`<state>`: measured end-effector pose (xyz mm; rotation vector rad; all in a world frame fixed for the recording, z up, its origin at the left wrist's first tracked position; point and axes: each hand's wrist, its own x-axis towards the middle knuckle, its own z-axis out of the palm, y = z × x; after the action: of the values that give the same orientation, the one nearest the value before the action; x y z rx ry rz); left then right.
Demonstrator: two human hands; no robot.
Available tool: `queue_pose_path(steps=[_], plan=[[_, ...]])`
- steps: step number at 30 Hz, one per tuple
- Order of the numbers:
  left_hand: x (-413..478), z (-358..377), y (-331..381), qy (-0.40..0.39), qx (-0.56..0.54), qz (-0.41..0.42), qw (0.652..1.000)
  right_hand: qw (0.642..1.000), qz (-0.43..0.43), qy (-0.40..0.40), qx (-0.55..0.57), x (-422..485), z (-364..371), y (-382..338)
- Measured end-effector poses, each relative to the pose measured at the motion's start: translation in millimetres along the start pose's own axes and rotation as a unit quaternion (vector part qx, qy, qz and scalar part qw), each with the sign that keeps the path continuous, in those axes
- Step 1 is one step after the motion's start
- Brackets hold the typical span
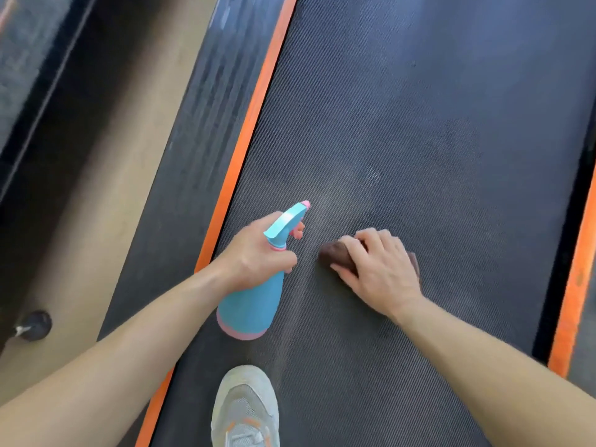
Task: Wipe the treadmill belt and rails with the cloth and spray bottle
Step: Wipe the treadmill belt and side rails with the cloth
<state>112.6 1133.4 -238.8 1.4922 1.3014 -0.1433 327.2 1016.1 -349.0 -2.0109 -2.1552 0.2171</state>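
My left hand [258,250] grips the neck of a blue and pink spray bottle [254,298], which is held above the left side of the dark textured treadmill belt [435,140] with its nozzle pointing up the belt. To its right, my right hand [377,266] presses a bunched brown cloth [335,254] onto the belt, fingers curled over it. Most of the cloth is hidden under the hand. An orange stripe [248,130] edges the left rail [200,130], and another orange stripe [574,285] runs along the right side.
My grey shoe [245,411] stands on the belt at the bottom, just below the bottle. Beige floor [106,162] lies left of the treadmill, with a dark round foot [37,325] and a dark frame at the far left.
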Motion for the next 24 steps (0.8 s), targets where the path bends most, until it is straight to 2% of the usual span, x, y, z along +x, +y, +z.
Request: queue_pose_path(steps=[2,7,10,12,15,18,19,21,23,24], plan=[[2.7,4.4,-4.0,0.007,-0.021,0.004,1.000,1.000,-0.005,0.014,-0.005,33.5,-1.3,17.3],[5.8,5.9,-3.3,0.000,-0.040,0.006,0.999,0.989,0.133,0.061,-0.011,118.9,-10.2,40.9],[12.5,3.1,-0.5,0.013,-0.036,0.007,0.999,0.978,0.198,0.067,-0.021,108.9,-6.9,22.0],[14.6,2.3,3.3,0.016,-0.031,0.007,0.999,0.982,0.175,0.067,-0.022,64.9,-1.0,-4.0],[15.2,1.4,5.0,0.004,-0.011,0.006,1.000,0.997,0.062,0.039,-0.017,5.9,3.2,-27.6],[15.6,-0.1,-0.2,-0.004,-0.009,-0.002,1.000,0.999,-0.001,0.024,-0.029,32.3,1.9,-5.6],[15.3,-0.1,-2.4,-0.004,-0.015,-0.006,1.000,0.998,0.017,0.036,-0.040,55.3,1.7,2.9],[13.0,0.1,-6.0,-0.005,-0.026,-0.004,1.000,0.990,0.119,0.069,-0.043,109.2,-5.9,20.2],[10.7,-0.9,-9.7,-0.006,-0.032,-0.006,0.999,0.977,0.201,0.063,-0.024,152.1,-10.9,32.5],[10.4,-1.7,-10.9,-0.007,-0.030,-0.010,0.999,0.975,0.213,0.058,-0.020,157.5,-11.3,31.4]])
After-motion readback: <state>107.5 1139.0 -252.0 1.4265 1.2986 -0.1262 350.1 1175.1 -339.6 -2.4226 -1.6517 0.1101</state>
